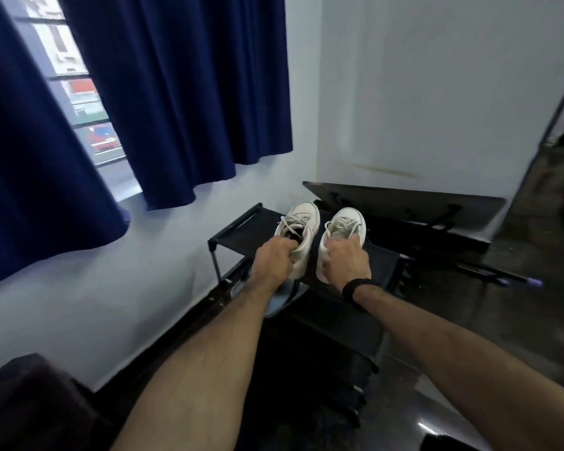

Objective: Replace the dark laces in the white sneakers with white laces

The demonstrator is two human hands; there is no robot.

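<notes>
Two white sneakers sit side by side over the top shelf of a black shoe rack (238, 232), toes pointing away from me. My left hand (272, 262) grips the heel opening of the left sneaker (302, 219). My right hand (347, 263), with a black band at the wrist, grips the heel opening of the right sneaker (344, 226). Both shoes carry pale, whitish-grey laces. The heels are hidden behind my hands, and I cannot tell whether the shoes rest on the shelf or hang just above it.
A light blue item (282, 299) lies on the lower shelf under my left wrist. A dark flat panel (404, 198) leans behind the rack against the white wall. Navy curtains (176, 92) hang at the window on the left. Dark floor spreads to the right.
</notes>
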